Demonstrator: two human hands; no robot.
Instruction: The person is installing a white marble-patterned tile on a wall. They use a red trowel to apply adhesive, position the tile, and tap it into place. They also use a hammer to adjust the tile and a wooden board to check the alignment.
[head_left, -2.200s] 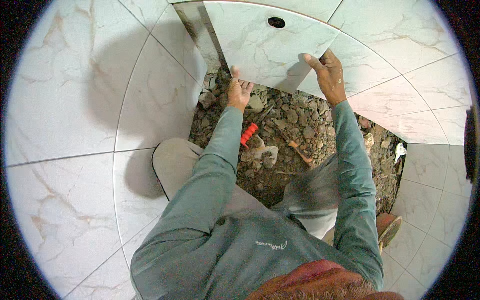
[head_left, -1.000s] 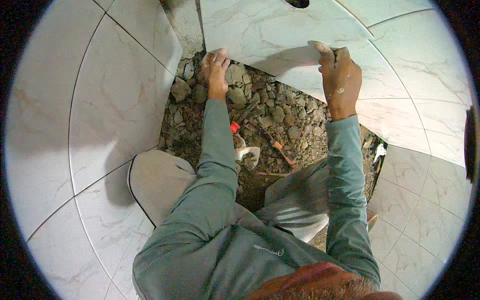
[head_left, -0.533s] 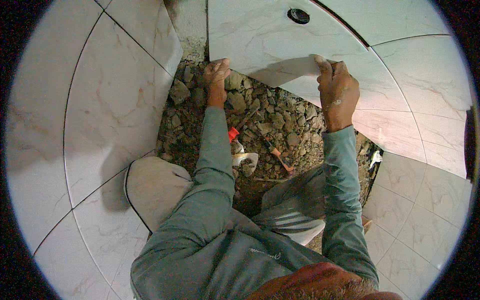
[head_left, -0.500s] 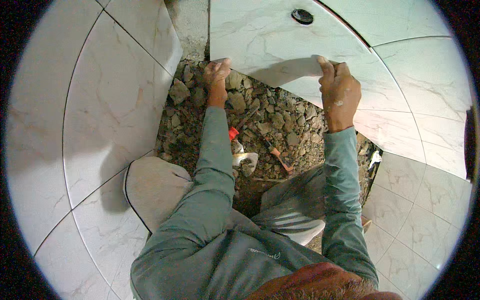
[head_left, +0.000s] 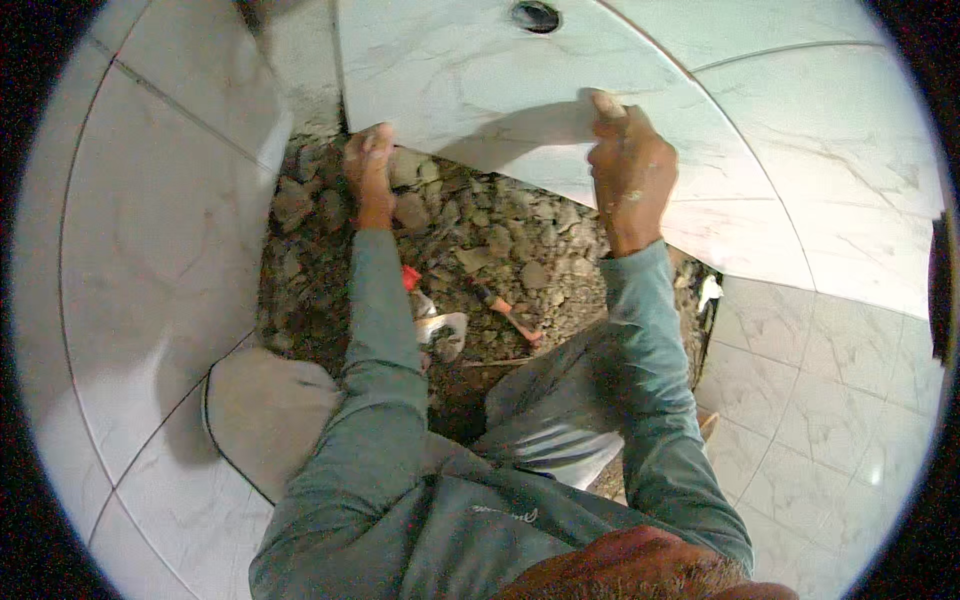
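Observation:
A large white marbled tile [head_left: 450, 90] with a round dark hole [head_left: 537, 16] lies across the far side of a rubble-filled patch. At its near left corner is my left hand [head_left: 370, 168], its fingers curled over the tile's edge. My right hand [head_left: 634, 170] is closed in a fist over the right part of the same tile, near its near edge. Nothing shows in that fist; whether it touches the tile is hard to tell. Below the hands, on the rubble [head_left: 440, 210], lie an orange-handled tool [head_left: 512, 317] and a whitish item [head_left: 440, 328] with a red part [head_left: 410, 277].
Marbled wall tiles [head_left: 160, 230] rise on the left. More large tiles [head_left: 800, 120] stand at the far right, and smaller floor tiles [head_left: 770, 370] cover the right side. A small white scrap [head_left: 709, 292] lies by the rubble's right edge. My bent knee [head_left: 270, 410] is beside the left wall.
The view has shifted, so everything sits further left and slightly higher in the picture. My left hand stays at the tile's corner, and my right fist stays over the tile.

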